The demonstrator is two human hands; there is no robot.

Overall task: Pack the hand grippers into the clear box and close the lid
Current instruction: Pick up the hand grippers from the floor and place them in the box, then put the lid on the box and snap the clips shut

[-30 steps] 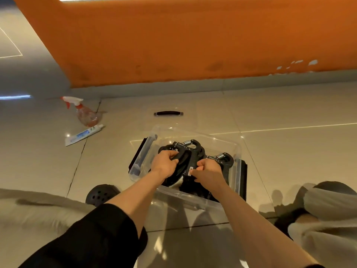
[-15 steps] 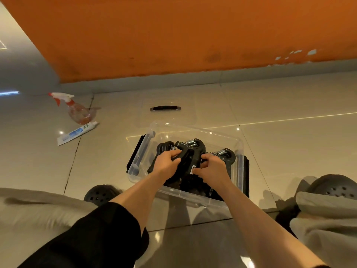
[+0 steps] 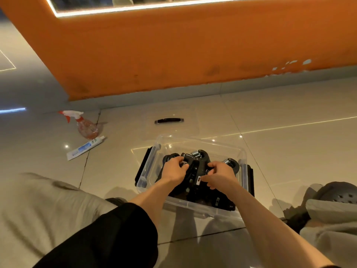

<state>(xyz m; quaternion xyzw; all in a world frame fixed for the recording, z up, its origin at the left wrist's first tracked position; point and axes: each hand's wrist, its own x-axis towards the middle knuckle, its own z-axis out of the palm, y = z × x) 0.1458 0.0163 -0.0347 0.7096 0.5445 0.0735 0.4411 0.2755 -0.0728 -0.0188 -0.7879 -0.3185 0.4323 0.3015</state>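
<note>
A clear plastic box [image 3: 216,145] stands open on the tiled floor in front of me, with black latches on its left and right sides. Several black hand grippers [image 3: 197,161] with metal springs lie piled inside it. My left hand [image 3: 173,170] grips the pile from the left, fingers curled over a gripper. My right hand [image 3: 219,176] holds the pile from the right, thumb and fingers pinching a handle. The clear lid with its black handle [image 3: 169,120] lies flat on the floor beyond the box.
A spray bottle [image 3: 85,124] and a toothpaste tube [image 3: 86,147] lie on the floor to the left. An orange wall panel [image 3: 173,55] runs behind. My knees in grey trousers flank the box, with black perforated shoes [image 3: 340,194] at the right.
Both hands have stayed on the grippers and pushed them slightly lower into the box. The camera has tilted up a little.
</note>
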